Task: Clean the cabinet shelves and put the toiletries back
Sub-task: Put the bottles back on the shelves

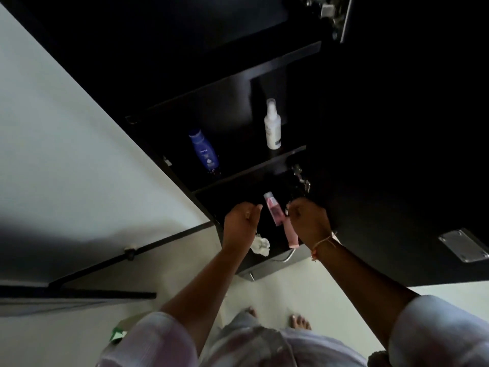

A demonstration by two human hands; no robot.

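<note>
The dark cabinet stands open with its shelves in shadow. On the middle shelf are a blue Nivea bottle at the left and a white spray bottle at the right. A small pink bottle with a clear cap is at the lower shelf, between my hands. My left hand is closed, and a crumpled white tissue hangs out beneath it. My right hand is closed around a pink tube that points down and toward me.
The open cabinet door fills the right side, with a metal hinge near my right hand and a metal plate lower down. A white wall is on the left. A dark rail crosses below it. My bare feet are on the pale floor.
</note>
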